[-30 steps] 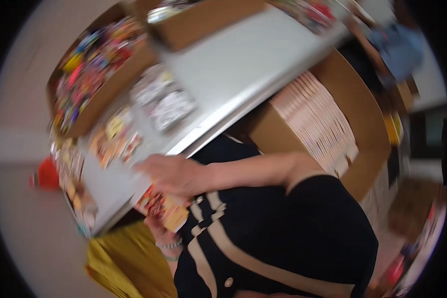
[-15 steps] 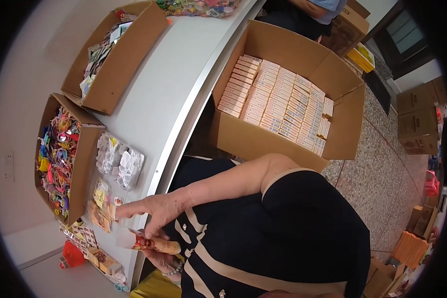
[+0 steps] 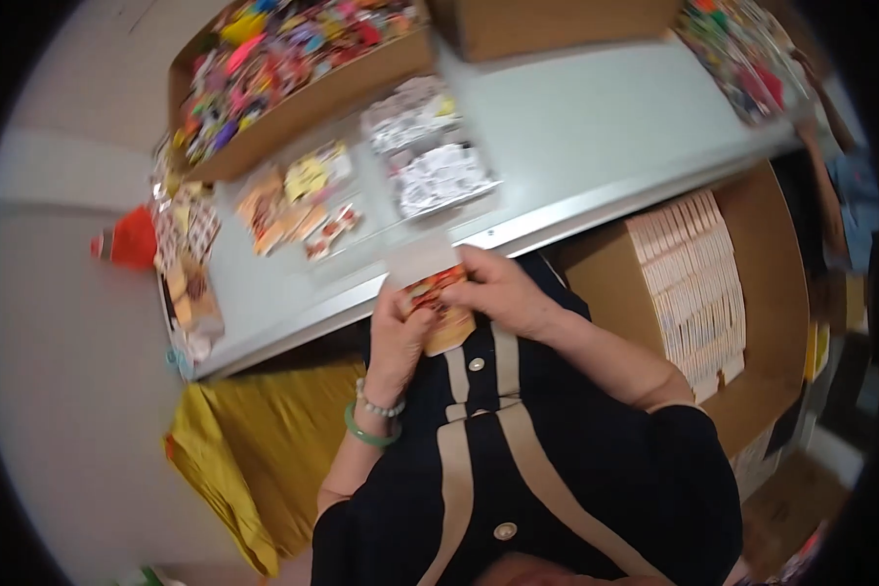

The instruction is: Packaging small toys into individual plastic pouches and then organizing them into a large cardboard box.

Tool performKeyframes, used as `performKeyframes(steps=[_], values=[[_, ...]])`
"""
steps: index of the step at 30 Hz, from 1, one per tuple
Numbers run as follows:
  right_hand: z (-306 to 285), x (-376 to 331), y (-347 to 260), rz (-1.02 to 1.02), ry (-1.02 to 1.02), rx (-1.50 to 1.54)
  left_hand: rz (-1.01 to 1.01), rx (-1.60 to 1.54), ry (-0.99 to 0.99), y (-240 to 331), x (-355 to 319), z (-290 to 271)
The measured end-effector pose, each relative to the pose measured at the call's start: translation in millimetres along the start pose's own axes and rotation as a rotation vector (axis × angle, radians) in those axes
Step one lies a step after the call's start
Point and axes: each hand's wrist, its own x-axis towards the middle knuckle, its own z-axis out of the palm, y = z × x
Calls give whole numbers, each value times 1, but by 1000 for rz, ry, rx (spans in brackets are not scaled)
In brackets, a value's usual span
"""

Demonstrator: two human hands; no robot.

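Both hands — small orange packet

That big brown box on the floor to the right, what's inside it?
The cardboard box holds rows of slim pale packets standing on edge, filling its left part. What lies beneath them is covered.

Small orange-red packet at desk edge, clear silvery packs beyond, brown cartons behind, pale boxes in carton right of desk
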Motion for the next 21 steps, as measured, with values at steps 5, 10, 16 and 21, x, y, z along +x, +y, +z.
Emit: performKeyframes(steps=[5,10,16,21], values=[[2,4,1,37,-19,-10,65,-45,-52,1,-1,-24],[16,9,0,29,-19,-231,-29,-193,13,0,0,-35],[26,8,8,-86,124,158,65,-317,117,-6,-1,-25],[14,13,7,-65,12,-16,159,-238,108,-7,-8,-29]])
